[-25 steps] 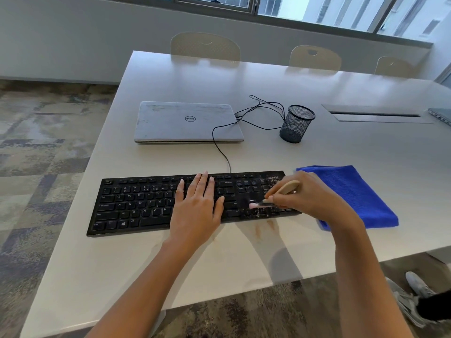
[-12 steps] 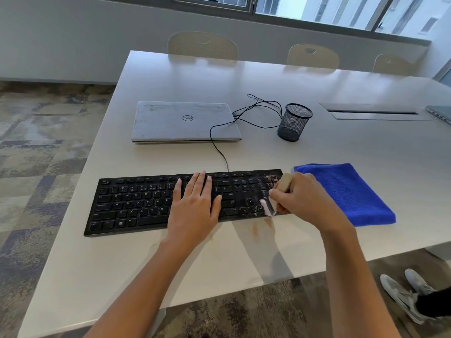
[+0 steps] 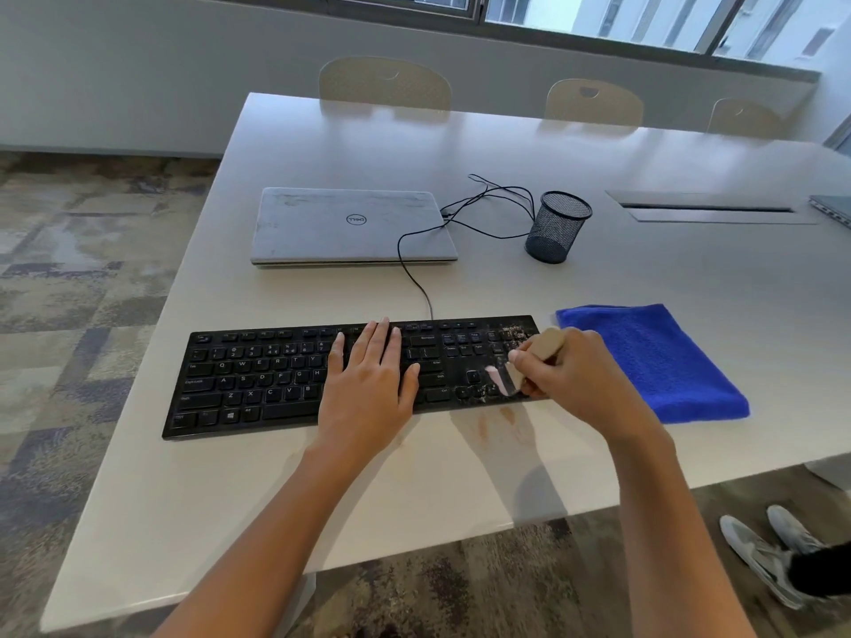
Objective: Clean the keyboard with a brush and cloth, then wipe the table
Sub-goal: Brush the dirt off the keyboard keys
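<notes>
A black keyboard lies across the near part of the white table. Pale crumbs speckle its right end. My left hand rests flat on the middle keys, fingers straight. My right hand grips a small brush with a beige handle. Its pinkish bristles touch the keys near the keyboard's lower right corner. A folded blue cloth lies on the table just right of the keyboard, partly behind my right hand.
A closed grey laptop sits behind the keyboard, with black cables beside it. A black mesh pen cup stands right of the laptop. Brownish stains mark the table before the keyboard. Chairs line the far edge.
My right hand has swung the brush from lying sideways over the bottom row to pointing down and left at the numpad keys. My left hand has stayed put.
</notes>
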The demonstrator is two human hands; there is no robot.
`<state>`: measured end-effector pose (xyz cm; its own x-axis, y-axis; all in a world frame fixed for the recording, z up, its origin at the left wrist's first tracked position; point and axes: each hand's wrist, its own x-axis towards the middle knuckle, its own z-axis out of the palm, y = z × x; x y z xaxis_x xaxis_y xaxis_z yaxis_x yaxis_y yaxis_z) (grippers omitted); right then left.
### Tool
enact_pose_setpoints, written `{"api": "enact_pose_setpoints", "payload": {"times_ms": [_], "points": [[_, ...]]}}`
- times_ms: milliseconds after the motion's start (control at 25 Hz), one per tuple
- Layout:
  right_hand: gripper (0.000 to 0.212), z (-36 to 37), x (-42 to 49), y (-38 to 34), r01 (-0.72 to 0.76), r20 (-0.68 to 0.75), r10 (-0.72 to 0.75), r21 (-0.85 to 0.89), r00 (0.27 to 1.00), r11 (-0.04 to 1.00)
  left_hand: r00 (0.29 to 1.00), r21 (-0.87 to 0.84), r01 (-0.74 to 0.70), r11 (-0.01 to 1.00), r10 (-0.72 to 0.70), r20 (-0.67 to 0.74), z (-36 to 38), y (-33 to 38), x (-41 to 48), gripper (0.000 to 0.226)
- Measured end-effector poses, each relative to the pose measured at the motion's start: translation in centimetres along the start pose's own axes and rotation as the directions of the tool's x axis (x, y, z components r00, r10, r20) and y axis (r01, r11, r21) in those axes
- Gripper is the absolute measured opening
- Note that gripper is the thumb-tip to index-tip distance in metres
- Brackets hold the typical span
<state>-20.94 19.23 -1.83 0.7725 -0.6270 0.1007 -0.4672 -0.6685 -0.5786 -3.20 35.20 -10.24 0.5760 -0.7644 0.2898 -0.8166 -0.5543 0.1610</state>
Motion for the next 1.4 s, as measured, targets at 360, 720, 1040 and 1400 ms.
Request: {"api": "enact_pose_setpoints", "payload": {"times_ms": [360,720,1040,1400], "points": [[0.039,1.3,0.5,-1.5,0.036,-0.247,-0.044,-0.037,0.968,0.999,1.0,-0.002,-0.006,1.0,0.006,0.002,-0.1,0.1,0.3,0.068],[0.034,1.0,-0.4,-2.3,0.042,-0.181,-0.042,-0.005,0.983,0.999,1.0,-0.011,-0.003,1.0,0.003,0.019,-0.1,-0.1,-0.3,0.064],[0.032,1.3,-1.3,-2.1,0.018,-0.108,-0.013,0.037,0.994,0.999,1.0,-0.008,-0.006,1.0,0.006,0.017,-0.2,0.0,-0.1,0.064],[0.027,1.8,-1.2,-2.3,-0.023,-0.14,0.039,0.11,0.989,0.994,1.0,0.008,-0.005,1.0,0.005,0.018,-0.1,-0.1,0.0,0.063]]}}
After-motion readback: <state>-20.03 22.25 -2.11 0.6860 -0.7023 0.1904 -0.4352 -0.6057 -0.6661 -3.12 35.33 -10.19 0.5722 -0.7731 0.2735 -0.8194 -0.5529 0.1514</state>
